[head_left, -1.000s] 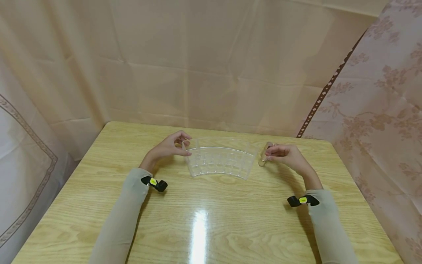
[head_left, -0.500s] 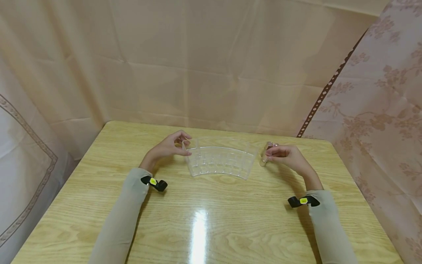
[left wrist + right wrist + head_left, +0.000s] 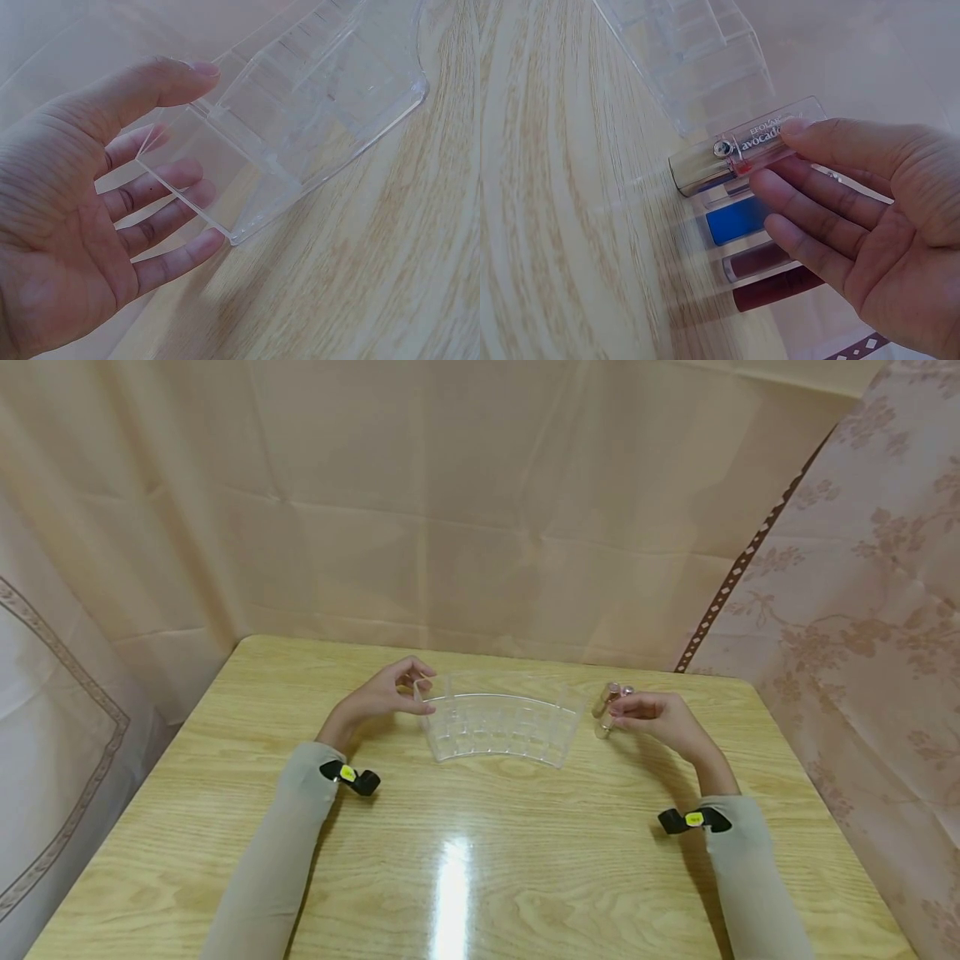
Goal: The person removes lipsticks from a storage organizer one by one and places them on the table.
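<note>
A clear plastic lipstick organizer (image 3: 491, 727) with stepped compartments stands on the table. My left hand (image 3: 386, 691) holds its left end; in the left wrist view the thumb lies along the upper edge while the fingers (image 3: 161, 191) spread behind the see-through side wall. To the right of the organizer, my right hand (image 3: 652, 718) pinches a lipstick (image 3: 746, 146) with a clear printed cap and a gold base, its base end pointing down close to the table. Behind it stand several more lipsticks, among them a blue one (image 3: 735, 220) and a dark red one (image 3: 776, 289), partly hidden by the fingers.
The wood-grain table (image 3: 525, 852) has a bright light reflection at its front. Beige cloth (image 3: 480, 527) hangs behind it, and a floral cloth (image 3: 877, 635) hangs at the right.
My right hand has shifted slightly to the right with the lipstick, and more of the lipsticks behind it shows. The left hand and organizer have stayed in place.
</note>
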The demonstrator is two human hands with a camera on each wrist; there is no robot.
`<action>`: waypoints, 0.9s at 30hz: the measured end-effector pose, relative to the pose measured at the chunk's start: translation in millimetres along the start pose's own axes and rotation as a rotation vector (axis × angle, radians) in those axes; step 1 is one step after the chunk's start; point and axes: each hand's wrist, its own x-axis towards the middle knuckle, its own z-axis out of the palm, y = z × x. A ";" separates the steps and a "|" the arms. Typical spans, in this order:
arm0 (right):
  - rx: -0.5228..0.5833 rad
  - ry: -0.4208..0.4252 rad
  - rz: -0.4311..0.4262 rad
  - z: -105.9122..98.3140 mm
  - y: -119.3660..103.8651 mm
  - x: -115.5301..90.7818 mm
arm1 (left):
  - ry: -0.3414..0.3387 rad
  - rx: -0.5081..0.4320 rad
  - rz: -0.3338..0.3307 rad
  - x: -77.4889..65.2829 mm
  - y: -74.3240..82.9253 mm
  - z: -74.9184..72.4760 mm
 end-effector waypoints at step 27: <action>-0.002 0.012 -0.012 -0.9 3.0 -1.9 | -0.007 -0.004 -0.004 -2.7 1.7 0.9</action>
